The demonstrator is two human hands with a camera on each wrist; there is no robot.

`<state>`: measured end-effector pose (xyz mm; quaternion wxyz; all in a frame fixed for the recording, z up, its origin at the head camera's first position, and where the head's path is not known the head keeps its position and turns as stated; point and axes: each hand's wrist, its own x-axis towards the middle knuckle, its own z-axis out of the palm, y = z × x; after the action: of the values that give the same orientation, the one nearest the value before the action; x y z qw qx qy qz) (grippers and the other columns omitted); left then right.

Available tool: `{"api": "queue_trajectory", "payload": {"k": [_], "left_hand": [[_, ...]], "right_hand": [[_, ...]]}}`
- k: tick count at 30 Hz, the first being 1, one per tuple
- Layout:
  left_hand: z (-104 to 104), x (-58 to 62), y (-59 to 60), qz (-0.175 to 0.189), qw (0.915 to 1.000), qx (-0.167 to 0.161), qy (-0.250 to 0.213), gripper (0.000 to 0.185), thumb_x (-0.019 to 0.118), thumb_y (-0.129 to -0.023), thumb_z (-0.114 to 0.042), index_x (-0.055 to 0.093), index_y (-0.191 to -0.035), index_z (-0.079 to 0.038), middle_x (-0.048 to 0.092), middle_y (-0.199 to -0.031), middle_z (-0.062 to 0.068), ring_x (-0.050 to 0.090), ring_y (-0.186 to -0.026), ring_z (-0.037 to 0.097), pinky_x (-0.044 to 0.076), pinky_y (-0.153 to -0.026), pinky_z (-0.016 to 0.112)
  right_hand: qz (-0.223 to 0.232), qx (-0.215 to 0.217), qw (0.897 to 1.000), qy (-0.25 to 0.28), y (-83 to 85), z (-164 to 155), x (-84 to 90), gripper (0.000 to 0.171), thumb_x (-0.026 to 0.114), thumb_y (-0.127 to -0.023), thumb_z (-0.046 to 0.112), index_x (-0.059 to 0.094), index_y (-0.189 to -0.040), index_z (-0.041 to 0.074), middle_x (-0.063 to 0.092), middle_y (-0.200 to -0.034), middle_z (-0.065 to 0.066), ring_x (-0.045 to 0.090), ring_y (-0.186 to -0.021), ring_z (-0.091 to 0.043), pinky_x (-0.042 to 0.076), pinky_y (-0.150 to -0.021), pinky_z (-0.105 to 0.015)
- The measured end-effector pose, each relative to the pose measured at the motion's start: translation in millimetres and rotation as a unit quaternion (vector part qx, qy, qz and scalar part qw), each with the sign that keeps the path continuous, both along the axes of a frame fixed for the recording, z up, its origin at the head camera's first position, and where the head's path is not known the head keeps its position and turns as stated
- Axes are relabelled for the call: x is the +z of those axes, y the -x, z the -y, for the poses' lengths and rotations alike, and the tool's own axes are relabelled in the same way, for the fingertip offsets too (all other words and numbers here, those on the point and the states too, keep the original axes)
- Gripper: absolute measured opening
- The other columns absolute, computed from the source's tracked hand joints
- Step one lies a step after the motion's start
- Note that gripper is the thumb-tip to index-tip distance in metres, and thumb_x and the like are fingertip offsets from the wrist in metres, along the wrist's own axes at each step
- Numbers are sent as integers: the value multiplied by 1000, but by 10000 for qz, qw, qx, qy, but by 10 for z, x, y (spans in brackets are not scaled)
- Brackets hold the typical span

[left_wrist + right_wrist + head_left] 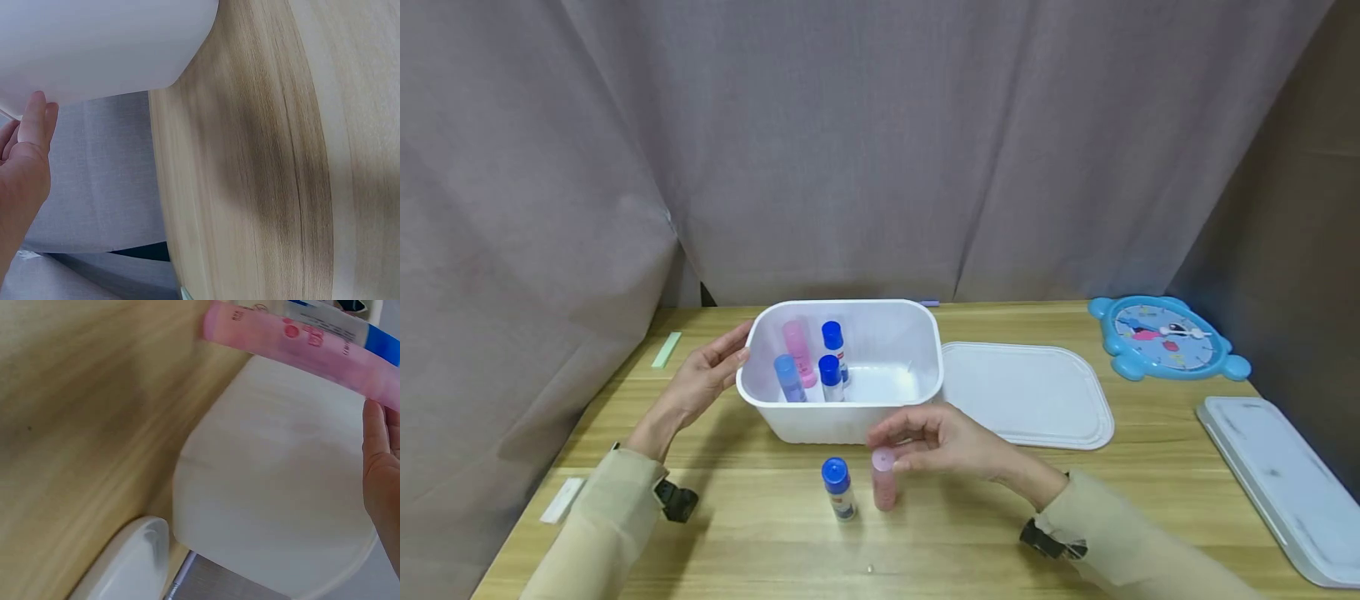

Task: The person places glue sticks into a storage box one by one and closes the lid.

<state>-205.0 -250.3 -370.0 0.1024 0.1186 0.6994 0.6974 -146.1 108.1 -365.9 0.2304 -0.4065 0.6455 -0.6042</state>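
Pink plastic glue stick [883, 479] pinched at cap by right hand [947, 440]. White plastic tub [850, 400] steadied by flat, open left hand [700, 385]. Stick best kept upright, lifted over near rim.

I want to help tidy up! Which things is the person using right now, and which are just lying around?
In use:
- white tub, touched by the left hand
- pink glue stick, held by the right hand
- blue-capped glue stick beside it
- four sticks in the tub

Lying around:
- white lid
- blue toy clock
- grey-white board
- green strip
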Motion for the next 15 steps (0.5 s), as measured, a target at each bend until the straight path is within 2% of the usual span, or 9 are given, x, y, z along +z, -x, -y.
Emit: {"api": "queue_trajectory", "payload": {"k": [6,12,15], "left_hand": [[-3,-5,10,36,10000,41,-16,61,48,-99,-16,17,-149,1,18,-154,22,48,-115,-5,44,-96,15],[1,-3,13,66,10000,32,-25,61,48,-99,-17,17,-149,1,18,-154,22,48,-115,-5,44,-97,15],[3,-4,6,74,10000,30,-45,61,48,-99,-17,17,-149,1,17,-154,22,48,-115,-5,44,-97,15]], "right_hand": [[-2,96,9998,-149,11,13,-83,37,64,-88,5,54,-120,-10,56,-119,-32,60,-107,-10,49,-96,-31],[88,-29,9996,-272,2,17,-127,36,65,-87,6,56,-119,-9,61,-113,-27,62,-103,-9,51,-94,-31],[80,-26,9997,-221,6,22,-157,35,65,-87,6,57,-118,-9,60,-112,-30,63,-101,-9,52,-92,-30]]}}
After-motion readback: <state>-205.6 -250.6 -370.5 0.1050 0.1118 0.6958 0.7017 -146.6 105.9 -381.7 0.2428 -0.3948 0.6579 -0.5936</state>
